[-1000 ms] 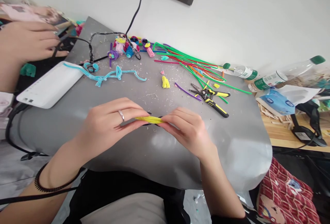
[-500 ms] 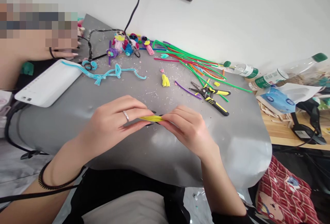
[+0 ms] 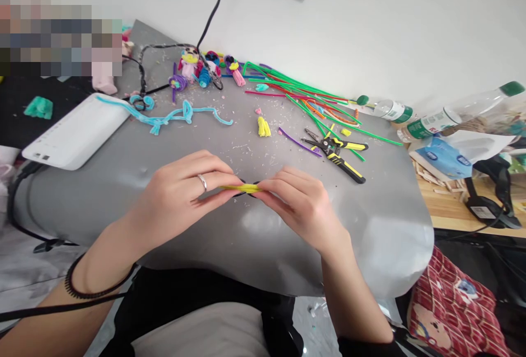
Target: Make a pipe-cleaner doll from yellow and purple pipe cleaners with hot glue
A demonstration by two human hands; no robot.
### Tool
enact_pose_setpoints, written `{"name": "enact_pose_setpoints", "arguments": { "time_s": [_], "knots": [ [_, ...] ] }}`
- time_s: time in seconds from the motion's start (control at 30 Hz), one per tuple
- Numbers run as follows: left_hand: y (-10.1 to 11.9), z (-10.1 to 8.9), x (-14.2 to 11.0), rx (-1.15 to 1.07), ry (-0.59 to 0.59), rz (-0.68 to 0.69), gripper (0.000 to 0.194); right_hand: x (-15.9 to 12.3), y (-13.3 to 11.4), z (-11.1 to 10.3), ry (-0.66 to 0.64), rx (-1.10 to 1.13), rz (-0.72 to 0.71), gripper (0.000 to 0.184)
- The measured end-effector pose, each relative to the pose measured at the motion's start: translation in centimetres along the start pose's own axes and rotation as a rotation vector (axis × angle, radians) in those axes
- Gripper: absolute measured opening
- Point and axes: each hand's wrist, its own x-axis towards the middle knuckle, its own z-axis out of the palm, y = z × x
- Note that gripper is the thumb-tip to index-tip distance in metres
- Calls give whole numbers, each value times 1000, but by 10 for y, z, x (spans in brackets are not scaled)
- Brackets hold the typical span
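A short bundle of yellow pipe cleaner [image 3: 248, 187] stretches between my two hands, just above the grey table mat. My left hand [image 3: 187, 195], with a ring on one finger, pinches its left end. The right end is pinched by my right hand [image 3: 299, 203]. Beyond my fingers lie a folded yellow pipe-cleaner piece [image 3: 263, 126] and a bent purple pipe cleaner [image 3: 299, 142]. Wire strippers [image 3: 343, 162] with black and yellow handles rest open to the right of these. A twisted light-blue pipe cleaner [image 3: 168, 117] lies beyond my left hand.
Green, red and orange pipe cleaners [image 3: 304, 91] lie along the wall, beside several small pipe-cleaner figures [image 3: 201, 69]. A white device [image 3: 76, 132] with a cable sits at left. Bottles [image 3: 429, 126] and a tissue pack [image 3: 444, 157] stand at right. A person is partly visible at upper left.
The other person's arm and hand at upper left have drawn back, uncovering a green piece there. My hands keep their pinch on the yellow bundle, barely shifted.
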Motion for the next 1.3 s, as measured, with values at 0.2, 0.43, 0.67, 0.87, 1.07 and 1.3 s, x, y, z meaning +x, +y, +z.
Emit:
{"name": "enact_pose_setpoints", "arguments": {
  "time_s": [0.2, 0.43, 0.67, 0.87, 1.07, 1.3],
  "knots": [
    [1, 0, 0, -21, 9, -26, 15, 1, -2, -1, 49, 111, 23, 9],
    [2, -1, 1, -6, 10, -6, 14, 0, -3, -4, 51, 226, 71, 8],
    [2, -1, 2, -3, 20, 1, 14, -1, -5, -6, 46, 265, 133, 10],
    [1, -2, 2, -12, 6, 10, 15, -1, -5, -6, 51, 263, 137, 7],
    [-5, -5, 0, -27, 26, 20, 15, -2, -4, -7, 49, 256, 149, 8],
    [-6, -13, -1, -39, 12, 19, 21, -1, -4, -9, 51, 270, 148, 7]
  ]
}}
